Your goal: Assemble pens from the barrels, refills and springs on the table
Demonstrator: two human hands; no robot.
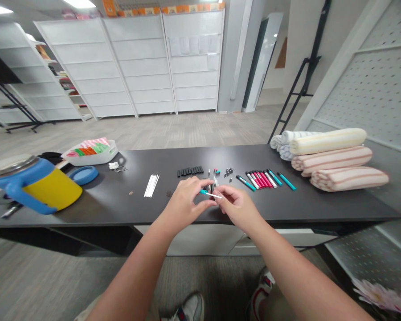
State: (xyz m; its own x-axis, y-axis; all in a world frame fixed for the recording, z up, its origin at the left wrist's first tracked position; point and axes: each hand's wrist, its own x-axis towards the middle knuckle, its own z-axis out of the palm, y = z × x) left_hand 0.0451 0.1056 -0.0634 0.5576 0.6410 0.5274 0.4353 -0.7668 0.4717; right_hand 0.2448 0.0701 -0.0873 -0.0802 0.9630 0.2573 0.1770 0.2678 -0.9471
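Over the front of the dark table, my left hand (183, 199) is closed, pinching a small teal pen part (203, 192). A thin white stick, like a pen refill (215, 195), runs from it toward my right hand (239, 204), whose fingers are pinched at its far end. My fingers partly hide both pieces. Just beyond lie small loose pen parts (215, 182) and a row of black caps (190, 171). Left of my hands is a bundle of white sticks (151, 185); to the right are several teal, white and red pens (261, 179).
On the table's left stand a blue and yellow jug (58, 187), its blue lid (83, 175) and a white basket (111, 152) with colourful packets. Rolled towels (337, 155) are stacked at the right end. White shelving (137, 67) stands beyond the table.
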